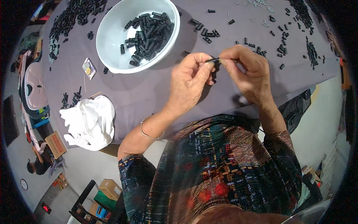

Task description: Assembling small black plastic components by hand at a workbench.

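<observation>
My left hand point(189, 84) pinches a small, thin black plastic part point(212, 59) between thumb and forefinger. Thumb and forefinger of my right hand point(248, 72) close on its other end, so both hands meet on it over the table's near side. Another black piece point(213, 81) shows under the curled lower fingers of my left hand; how it is held there is hidden. Left of the hands stands a white bowl point(108, 61) with many short black cylindrical parts point(149, 35) heaped inside. Beyond the hands, several similar black parts point(207, 33) lie loose.
Piles of small black pieces cover the grey cloth's far left point(76, 16) and far right point(302, 15). Tiny silvery springs point(259, 4) lie at the back. A crumpled white cloth point(89, 123) sits front left, near thin sticks point(85, 83) and a small packet with coins point(88, 68).
</observation>
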`<state>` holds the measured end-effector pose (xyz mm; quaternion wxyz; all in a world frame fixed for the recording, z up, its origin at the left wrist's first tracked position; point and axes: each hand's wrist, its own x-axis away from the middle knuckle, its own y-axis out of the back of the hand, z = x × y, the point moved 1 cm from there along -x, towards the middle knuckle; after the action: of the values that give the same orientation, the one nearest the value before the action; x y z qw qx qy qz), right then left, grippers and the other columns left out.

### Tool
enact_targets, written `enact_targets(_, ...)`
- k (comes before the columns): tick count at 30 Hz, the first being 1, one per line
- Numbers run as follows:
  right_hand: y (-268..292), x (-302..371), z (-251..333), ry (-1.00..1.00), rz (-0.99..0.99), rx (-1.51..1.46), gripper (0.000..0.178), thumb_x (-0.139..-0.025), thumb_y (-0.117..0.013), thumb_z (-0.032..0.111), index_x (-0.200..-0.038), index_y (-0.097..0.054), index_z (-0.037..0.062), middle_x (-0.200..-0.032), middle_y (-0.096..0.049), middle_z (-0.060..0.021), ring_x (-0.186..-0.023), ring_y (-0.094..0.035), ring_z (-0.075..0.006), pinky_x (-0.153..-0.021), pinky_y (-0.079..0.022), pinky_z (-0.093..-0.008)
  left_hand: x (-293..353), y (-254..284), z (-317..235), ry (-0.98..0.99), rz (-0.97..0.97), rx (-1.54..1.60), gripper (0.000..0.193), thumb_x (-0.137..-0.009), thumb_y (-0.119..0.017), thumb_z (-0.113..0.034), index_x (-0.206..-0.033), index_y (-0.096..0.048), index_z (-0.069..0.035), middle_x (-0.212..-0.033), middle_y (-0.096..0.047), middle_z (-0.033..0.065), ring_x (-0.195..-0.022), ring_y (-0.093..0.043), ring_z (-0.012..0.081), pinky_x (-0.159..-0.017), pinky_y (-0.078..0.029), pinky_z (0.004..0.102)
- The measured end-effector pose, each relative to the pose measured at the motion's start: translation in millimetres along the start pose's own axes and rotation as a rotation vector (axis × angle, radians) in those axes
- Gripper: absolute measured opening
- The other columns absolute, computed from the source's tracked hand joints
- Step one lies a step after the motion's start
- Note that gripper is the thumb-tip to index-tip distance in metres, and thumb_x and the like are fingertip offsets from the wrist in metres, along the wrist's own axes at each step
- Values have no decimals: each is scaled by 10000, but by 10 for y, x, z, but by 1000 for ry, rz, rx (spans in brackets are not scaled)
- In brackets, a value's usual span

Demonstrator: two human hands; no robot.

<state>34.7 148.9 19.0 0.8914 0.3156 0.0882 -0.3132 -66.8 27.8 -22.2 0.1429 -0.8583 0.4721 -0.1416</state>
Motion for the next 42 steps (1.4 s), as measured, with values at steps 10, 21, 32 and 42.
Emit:
enact_targets(10,-194,98,34,-7,-108,16,168,-766,-603,-108,-894,-597,1,-841,-644,-78,-710,-607,-115,-630,-476,-223,-6,-18,-65,54,-61,72,153,-927,-554,-101,-980,-571,41,-816,-599,35,-658,-556,65,-606,-498,203)
enact_targets(21,-301,140,51,276,-269,212,395,-615,-681,-80,-978,-548,5,-928,-575,-135,-798,-575,-269,-646,-493,-327,-76,42,-111,261,83,408,155,-888,-590,-104,-975,-598,24,-907,-666,123,-768,-633,139,-720,-518,255)
enact_targets(32,-297,184,45,353,-269,187,400,-575,-662,-116,-944,-559,-1,-889,-582,-120,-720,-551,-241,-594,-471,-317,-16,14,-115,265,104,311,146,-897,-582,-105,-945,-641,20,-875,-664,104,-764,-631,128,-695,-528,239)
enact_targets(42,-313,189,26,371,-256,339,456,-560,-699,-6,-992,-556,20,-913,-554,-83,-712,-542,-233,-596,-470,-321,-3,-18,-160,193,9,309,117,-873,-608,-68,-896,-636,43,-847,-659,110,-728,-633,136,-683,-536,249)
